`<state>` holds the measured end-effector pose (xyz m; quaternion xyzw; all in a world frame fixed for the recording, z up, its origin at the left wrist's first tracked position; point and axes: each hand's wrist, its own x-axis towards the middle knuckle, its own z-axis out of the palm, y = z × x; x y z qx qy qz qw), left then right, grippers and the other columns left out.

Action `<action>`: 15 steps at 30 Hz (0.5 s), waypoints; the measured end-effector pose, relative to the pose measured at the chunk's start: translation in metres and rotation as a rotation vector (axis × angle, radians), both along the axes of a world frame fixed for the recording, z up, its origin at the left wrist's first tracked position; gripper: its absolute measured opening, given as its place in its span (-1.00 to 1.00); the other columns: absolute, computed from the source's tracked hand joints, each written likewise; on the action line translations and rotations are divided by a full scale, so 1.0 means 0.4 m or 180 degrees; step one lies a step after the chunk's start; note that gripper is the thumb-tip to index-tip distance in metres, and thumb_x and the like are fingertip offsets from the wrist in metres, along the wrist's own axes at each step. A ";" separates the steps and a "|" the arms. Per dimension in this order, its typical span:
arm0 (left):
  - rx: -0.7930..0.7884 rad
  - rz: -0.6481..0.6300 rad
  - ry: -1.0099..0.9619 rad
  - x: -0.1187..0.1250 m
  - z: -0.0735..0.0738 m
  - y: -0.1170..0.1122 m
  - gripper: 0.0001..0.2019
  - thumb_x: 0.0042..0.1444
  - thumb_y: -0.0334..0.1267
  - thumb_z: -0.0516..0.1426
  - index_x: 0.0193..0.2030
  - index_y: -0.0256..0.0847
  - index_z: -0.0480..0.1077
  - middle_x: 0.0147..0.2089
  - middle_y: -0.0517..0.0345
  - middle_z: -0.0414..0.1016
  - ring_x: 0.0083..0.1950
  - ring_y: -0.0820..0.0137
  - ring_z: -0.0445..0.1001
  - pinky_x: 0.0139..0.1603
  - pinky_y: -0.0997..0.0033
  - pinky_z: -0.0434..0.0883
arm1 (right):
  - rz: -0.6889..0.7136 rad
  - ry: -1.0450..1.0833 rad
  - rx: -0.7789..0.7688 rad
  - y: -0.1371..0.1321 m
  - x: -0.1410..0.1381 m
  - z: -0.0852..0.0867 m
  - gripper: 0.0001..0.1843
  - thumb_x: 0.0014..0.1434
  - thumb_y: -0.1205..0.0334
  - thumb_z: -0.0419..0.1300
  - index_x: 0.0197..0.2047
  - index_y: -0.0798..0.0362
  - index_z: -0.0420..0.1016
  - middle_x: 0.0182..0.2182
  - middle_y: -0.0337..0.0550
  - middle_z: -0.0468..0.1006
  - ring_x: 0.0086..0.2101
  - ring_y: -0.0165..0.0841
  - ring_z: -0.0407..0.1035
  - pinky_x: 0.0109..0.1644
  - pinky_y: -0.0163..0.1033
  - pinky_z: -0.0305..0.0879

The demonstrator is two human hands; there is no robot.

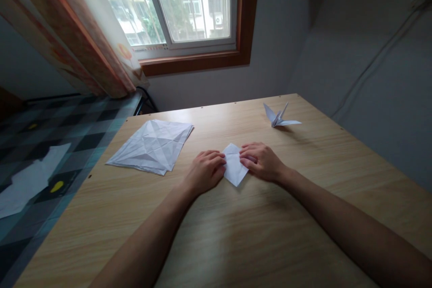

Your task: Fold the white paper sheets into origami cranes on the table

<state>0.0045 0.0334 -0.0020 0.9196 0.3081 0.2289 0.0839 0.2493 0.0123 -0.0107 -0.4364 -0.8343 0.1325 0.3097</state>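
A small folded sheet of white paper point(235, 167) lies diamond-wise on the wooden table point(209, 238), a crease running across its upper part. My left hand point(208, 169) grips its left corner, fingers bent and pressed together. At the right corner my right hand point(262, 160) holds the paper between thumb and fingers, the fingertips resting on its face. Both hands hide the side corners. Farther back on the right stands a folded paper crane point(278, 119) with its wings spread. To the left lies a stack of creased white paper sheets point(154, 146).
Left of the table is a surface with a checked cloth point(84, 121), bearing more white paper point(30, 184). A window point(195, 4) with a brown frame and an orange patterned curtain point(70, 22) are behind. A cable point(371, 65) runs along the right wall.
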 end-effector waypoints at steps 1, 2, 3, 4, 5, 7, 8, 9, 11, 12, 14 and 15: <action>0.0108 -0.0033 0.0092 0.004 0.002 -0.004 -0.85 0.17 -0.28 0.12 -0.19 -0.18 0.50 -0.01 0.05 0.60 0.08 0.21 0.50 0.13 0.10 0.39 | -0.0102 -0.0117 0.0097 0.000 -0.013 0.001 -0.64 0.21 0.11 0.17 -0.04 0.14 0.58 -0.02 0.08 0.60 0.07 -0.09 0.41 0.21 0.08 0.27; 0.0204 -0.0086 0.0192 0.007 0.005 -0.008 -0.85 0.18 -0.25 0.13 -0.18 -0.19 0.49 -0.02 0.04 0.59 0.08 0.21 0.50 0.13 0.12 0.39 | -0.0151 -0.0250 0.0199 0.000 -0.028 0.000 -0.47 0.21 0.00 0.18 0.11 0.22 0.48 0.11 0.19 0.49 0.16 -0.05 0.32 0.26 0.11 0.21; 0.0283 -0.0152 0.0291 0.009 0.007 -0.011 -0.85 0.20 -0.23 0.12 -0.19 -0.19 0.48 -0.02 0.03 0.59 0.08 0.22 0.51 0.12 0.13 0.38 | -0.0127 -0.0394 0.0277 0.001 -0.045 -0.003 -0.28 0.19 -0.08 0.19 0.24 0.29 0.33 0.22 0.28 0.35 0.24 -0.01 0.20 0.31 0.12 0.13; 0.0346 -0.0211 0.0374 0.011 0.009 -0.013 -0.85 0.21 -0.24 0.11 -0.19 -0.19 0.48 -0.03 0.04 0.60 0.08 0.23 0.51 0.12 0.15 0.37 | -0.0024 -0.0540 0.0302 0.002 -0.061 -0.006 -0.14 0.17 -0.16 0.19 0.31 0.32 0.20 0.29 0.33 0.23 0.29 0.00 0.11 0.34 0.13 0.07; 0.0394 -0.0250 0.0441 0.012 0.012 -0.014 -0.85 0.23 -0.24 0.09 -0.20 -0.18 0.48 -0.04 0.04 0.60 0.08 0.24 0.51 0.12 0.17 0.37 | 0.0100 -0.0688 0.0283 0.003 -0.075 -0.010 -0.04 0.15 -0.23 0.18 0.35 0.35 0.12 0.31 0.36 0.17 0.32 0.02 0.05 0.36 0.13 0.03; 0.0437 -0.0275 0.0536 0.012 0.017 -0.017 -0.84 0.25 -0.25 0.06 -0.20 -0.18 0.47 -0.03 0.03 0.59 0.08 0.25 0.51 0.11 0.21 0.36 | 0.0213 -0.0945 0.0136 0.006 -0.096 -0.018 0.04 0.14 -0.32 0.12 0.36 0.40 0.06 0.32 0.40 0.14 0.33 0.04 0.00 0.37 0.12 -0.01; 0.0434 -0.0269 0.0570 0.013 0.019 -0.018 -0.83 0.25 -0.24 0.06 -0.20 -0.18 0.47 -0.03 0.02 0.59 0.09 0.26 0.51 0.10 0.22 0.36 | 0.0231 -0.1046 0.0058 0.007 -0.101 -0.020 0.06 0.15 -0.35 0.09 0.36 0.41 0.05 0.32 0.41 0.13 0.34 0.05 -0.01 0.38 0.12 -0.03; 0.0418 -0.0260 0.0608 0.013 0.022 -0.020 -0.83 0.25 -0.24 0.06 -0.21 -0.18 0.47 -0.03 0.02 0.58 0.09 0.25 0.51 0.11 0.22 0.36 | 0.0228 -0.1130 -0.0006 0.007 -0.103 -0.022 0.07 0.15 -0.37 0.06 0.36 0.42 0.04 0.32 0.42 0.11 0.34 0.05 -0.03 0.39 0.12 -0.05; 0.0356 -0.0251 0.0688 0.013 0.027 -0.024 -0.83 0.24 -0.20 0.08 -0.21 -0.19 0.47 -0.05 0.01 0.58 0.07 0.24 0.51 0.11 0.22 0.36 | 0.0216 -0.1265 -0.0072 0.006 -0.100 -0.022 0.12 0.13 -0.41 0.04 0.37 0.44 0.03 0.34 0.44 0.06 0.36 0.06 -0.08 0.40 0.12 -0.11; 0.0323 -0.0247 0.0717 0.013 0.029 -0.026 -0.82 0.23 -0.17 0.10 -0.21 -0.20 0.47 -0.05 0.00 0.58 0.07 0.23 0.52 0.11 0.21 0.36 | 0.0212 -0.1321 -0.0082 0.004 -0.095 -0.021 0.15 0.12 -0.43 0.04 0.37 0.46 0.03 0.35 0.44 0.03 0.36 0.06 -0.11 0.41 0.11 -0.13; 0.0267 -0.0235 0.0737 0.012 0.032 -0.029 -0.79 0.21 -0.12 0.13 -0.20 -0.21 0.47 -0.04 -0.01 0.58 0.07 0.21 0.52 0.11 0.20 0.36 | 0.0198 -0.1412 -0.0081 -0.001 -0.084 -0.019 0.19 0.09 -0.47 0.02 0.37 0.47 0.02 0.36 0.45 0.01 0.37 0.07 -0.13 0.41 0.10 -0.14; 0.0246 -0.0226 0.0730 0.011 0.033 -0.031 -0.78 0.20 -0.10 0.14 -0.20 -0.20 0.47 -0.03 -0.01 0.57 0.08 0.21 0.51 0.12 0.20 0.36 | 0.0180 -0.1443 -0.0074 -0.004 -0.078 -0.018 0.20 0.08 -0.49 0.01 0.37 0.47 0.02 0.36 0.45 0.00 0.37 0.07 -0.13 0.41 0.10 -0.14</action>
